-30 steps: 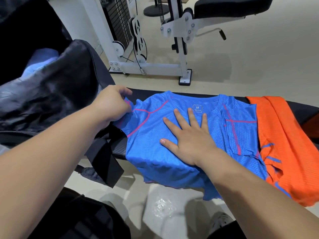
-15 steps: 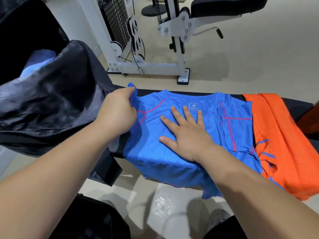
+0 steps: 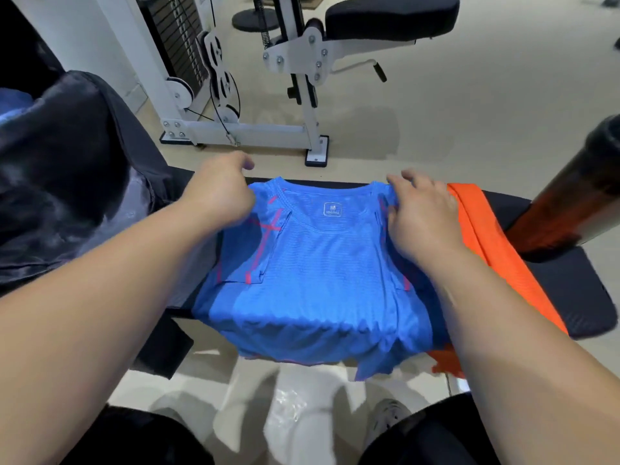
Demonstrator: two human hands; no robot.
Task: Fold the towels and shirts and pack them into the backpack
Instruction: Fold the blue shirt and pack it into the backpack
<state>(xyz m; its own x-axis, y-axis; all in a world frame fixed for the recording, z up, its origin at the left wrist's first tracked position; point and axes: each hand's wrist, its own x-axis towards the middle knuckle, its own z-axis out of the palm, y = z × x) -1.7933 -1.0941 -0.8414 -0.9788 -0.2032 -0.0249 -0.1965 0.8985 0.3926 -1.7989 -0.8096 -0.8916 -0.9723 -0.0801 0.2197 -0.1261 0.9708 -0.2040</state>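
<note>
Blue shirt (image 3: 318,263), laid on bench (image 3: 553,297), collar at far edge. Shoulders are pinched by curled fingers of left hand (image 3: 218,196) and right hand (image 3: 422,213)

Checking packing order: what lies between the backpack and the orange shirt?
The blue shirt, sleeves folded in, on the black bench; the head view shows it.

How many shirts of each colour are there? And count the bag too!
blue shirt: 1
orange shirt: 1
black backpack: 1
Total: 3
</note>
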